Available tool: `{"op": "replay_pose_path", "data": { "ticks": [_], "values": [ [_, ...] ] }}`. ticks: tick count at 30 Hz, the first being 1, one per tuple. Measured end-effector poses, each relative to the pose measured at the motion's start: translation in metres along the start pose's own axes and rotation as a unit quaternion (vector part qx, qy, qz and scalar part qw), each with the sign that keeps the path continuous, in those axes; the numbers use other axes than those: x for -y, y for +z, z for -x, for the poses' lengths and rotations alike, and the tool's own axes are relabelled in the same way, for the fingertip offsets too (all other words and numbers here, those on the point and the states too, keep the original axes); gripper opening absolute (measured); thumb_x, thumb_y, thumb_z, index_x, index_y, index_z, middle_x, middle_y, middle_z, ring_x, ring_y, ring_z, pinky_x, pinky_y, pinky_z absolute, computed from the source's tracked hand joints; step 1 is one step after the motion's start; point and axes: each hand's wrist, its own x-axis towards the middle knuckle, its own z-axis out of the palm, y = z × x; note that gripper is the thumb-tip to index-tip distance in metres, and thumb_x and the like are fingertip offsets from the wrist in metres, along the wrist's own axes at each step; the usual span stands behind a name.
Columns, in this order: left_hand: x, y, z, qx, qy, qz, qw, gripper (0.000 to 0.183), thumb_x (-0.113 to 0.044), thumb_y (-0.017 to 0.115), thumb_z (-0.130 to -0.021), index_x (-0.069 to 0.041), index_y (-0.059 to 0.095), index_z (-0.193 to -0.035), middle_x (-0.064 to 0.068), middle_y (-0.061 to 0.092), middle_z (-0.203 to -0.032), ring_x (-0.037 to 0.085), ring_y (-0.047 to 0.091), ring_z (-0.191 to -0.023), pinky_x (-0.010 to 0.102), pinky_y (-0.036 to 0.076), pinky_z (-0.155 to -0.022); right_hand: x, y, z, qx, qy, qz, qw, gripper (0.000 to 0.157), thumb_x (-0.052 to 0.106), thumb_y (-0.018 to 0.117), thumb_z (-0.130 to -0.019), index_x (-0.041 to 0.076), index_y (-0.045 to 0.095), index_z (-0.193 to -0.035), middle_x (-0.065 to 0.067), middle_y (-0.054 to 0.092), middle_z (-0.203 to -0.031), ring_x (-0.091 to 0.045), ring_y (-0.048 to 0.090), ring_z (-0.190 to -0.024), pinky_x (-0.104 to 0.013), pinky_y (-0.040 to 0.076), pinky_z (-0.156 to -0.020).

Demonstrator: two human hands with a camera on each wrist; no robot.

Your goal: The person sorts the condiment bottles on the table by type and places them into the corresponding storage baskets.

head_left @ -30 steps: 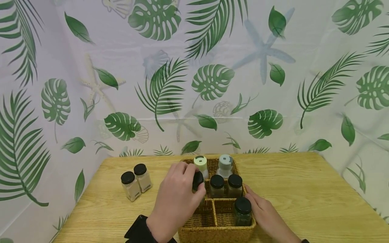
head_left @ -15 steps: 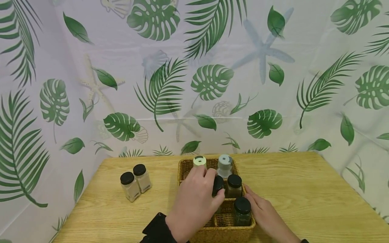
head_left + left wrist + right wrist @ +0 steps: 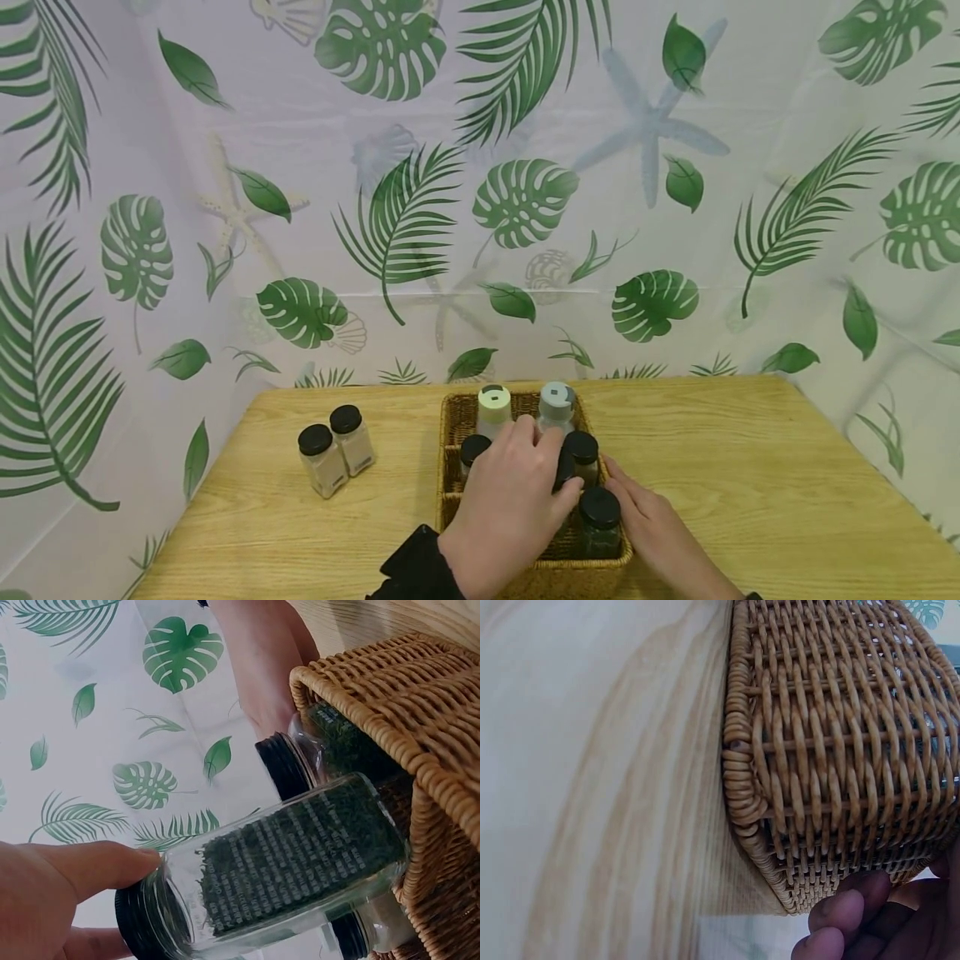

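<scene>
My left hand point(image 3: 506, 508) grips the black lid of a clear jar point(image 3: 292, 859) filled with dark green dried herbs. In the left wrist view the jar's base is at the basket's front opening, beside another herb jar point(image 3: 600, 529) in the front right compartment. My palm hides most of the held jar from the head view. The woven basket point(image 3: 577, 579) stands at the table's near middle. On its right outer side rests my right hand point(image 3: 652, 521); the right wrist view shows its fingers point(image 3: 840, 907) loosely bent by the weave.
Black-lidded jars point(image 3: 475, 450) point(image 3: 581, 448) stand in the basket's middle row. Behind them are a yellow-capped bottle point(image 3: 494, 403) and a grey-capped bottle point(image 3: 557, 402). Two jars of pale powder point(image 3: 322, 467) point(image 3: 354, 442) stand on the wooden table point(image 3: 712, 442) at left.
My left hand has moved right and slightly nearer across the basket with the jar, uncovering a black lid at the left of the middle row. My right hand has stayed put.
</scene>
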Motion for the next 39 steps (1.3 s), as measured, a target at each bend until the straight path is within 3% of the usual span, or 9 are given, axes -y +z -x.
{"op": "replay_pose_path", "data": {
  "ticks": [3,13,18,20,25,28,37,38,39],
  "values": [
    [-0.001,0.002,-0.001,-0.001,0.000,-0.006,1.0000,0.042,-0.040,0.068,-0.096,-0.009,0.068,-0.123,0.007,0.060,-0.104,0.018,0.055,-0.089,0.018,0.048,-0.069,0.000,0.000,0.000,0.000,0.002,-0.010,1.000,0.066,0.055,0.033,-0.107,0.015,0.030,-0.160,-0.001,0.038,-0.045,-0.013,0.024,-0.038,-0.036,0.041,-0.054],
    [-0.004,0.007,-0.004,0.006,0.001,-0.017,0.9998,0.041,-0.042,0.071,-0.093,-0.009,0.071,-0.118,0.009,0.062,-0.106,0.019,0.061,-0.093,0.020,0.053,-0.073,-0.002,0.001,-0.001,0.002,0.009,-0.005,1.000,0.067,0.056,0.031,-0.107,0.016,0.029,-0.160,-0.001,0.039,-0.045,-0.013,0.024,-0.038,-0.035,0.041,-0.056],
    [-0.003,0.014,-0.001,0.015,0.000,-0.016,0.9998,0.042,-0.042,0.074,-0.091,-0.007,0.072,-0.116,0.013,0.064,-0.113,0.021,0.064,-0.100,0.023,0.056,-0.077,-0.002,0.001,-0.001,0.000,0.000,0.011,1.000,0.067,0.055,0.030,-0.107,0.015,0.029,-0.160,-0.001,0.043,-0.049,-0.014,0.027,-0.039,-0.035,0.048,-0.072],
    [-0.002,0.017,0.000,0.021,-0.002,-0.018,0.9996,0.042,-0.042,0.075,-0.089,-0.007,0.072,-0.112,0.013,0.065,-0.110,0.022,0.065,-0.097,0.023,0.056,-0.074,-0.001,0.001,-0.001,-0.002,-0.001,0.012,1.000,0.066,0.054,0.030,-0.107,0.015,0.029,-0.160,-0.002,0.043,-0.049,-0.014,0.027,-0.039,-0.035,0.049,-0.072],
    [-0.001,0.025,0.002,0.057,-0.013,-0.015,0.9982,0.042,-0.044,0.074,-0.090,-0.007,0.072,-0.110,0.011,0.063,-0.102,0.022,0.063,-0.091,0.022,0.054,-0.069,-0.001,0.000,0.000,-0.002,0.007,-0.009,1.000,0.066,0.055,0.032,-0.107,0.017,0.030,-0.160,-0.002,0.039,-0.046,-0.013,0.025,-0.038,-0.035,0.042,-0.053],
    [0.000,0.029,0.004,0.076,-0.023,-0.008,0.9968,0.042,-0.044,0.073,-0.090,-0.007,0.071,-0.109,0.010,0.062,-0.101,0.022,0.062,-0.090,0.021,0.053,-0.070,-0.001,0.001,0.000,-0.002,0.002,-0.011,1.000,0.067,0.056,0.032,-0.106,0.016,0.029,-0.160,-0.001,0.038,-0.046,-0.013,0.025,-0.038,-0.035,0.041,-0.051],
    [0.001,0.039,0.007,0.109,-0.034,0.004,0.9934,0.042,-0.043,0.075,-0.089,-0.006,0.071,-0.109,0.010,0.062,-0.101,0.021,0.062,-0.089,0.022,0.053,-0.069,-0.002,0.000,-0.001,-0.001,-0.001,-0.004,1.000,0.068,0.055,0.032,-0.107,0.014,0.030,-0.160,-0.004,0.043,-0.046,-0.014,0.025,-0.037,-0.034,0.047,-0.067],
    [0.001,0.039,0.007,0.114,-0.035,0.005,0.9929,0.043,-0.043,0.074,-0.090,-0.006,0.071,-0.110,0.010,0.062,-0.102,0.021,0.062,-0.091,0.023,0.053,-0.070,-0.002,0.000,-0.001,-0.002,-0.004,0.001,1.000,0.068,0.056,0.032,-0.107,0.014,0.030,-0.160,-0.005,0.046,-0.050,-0.017,0.027,-0.037,-0.035,0.049,-0.072],
    [0.001,0.040,0.008,0.119,-0.035,0.006,0.9922,0.044,-0.044,0.074,-0.090,-0.006,0.070,-0.111,0.011,0.062,-0.103,0.021,0.062,-0.093,0.023,0.053,-0.072,-0.002,0.000,0.000,-0.004,-0.008,0.006,1.000,0.068,0.056,0.031,-0.107,0.013,0.030,-0.160,-0.011,0.058,-0.060,-0.022,0.041,-0.040,-0.039,0.052,-0.078]
  ]
}}
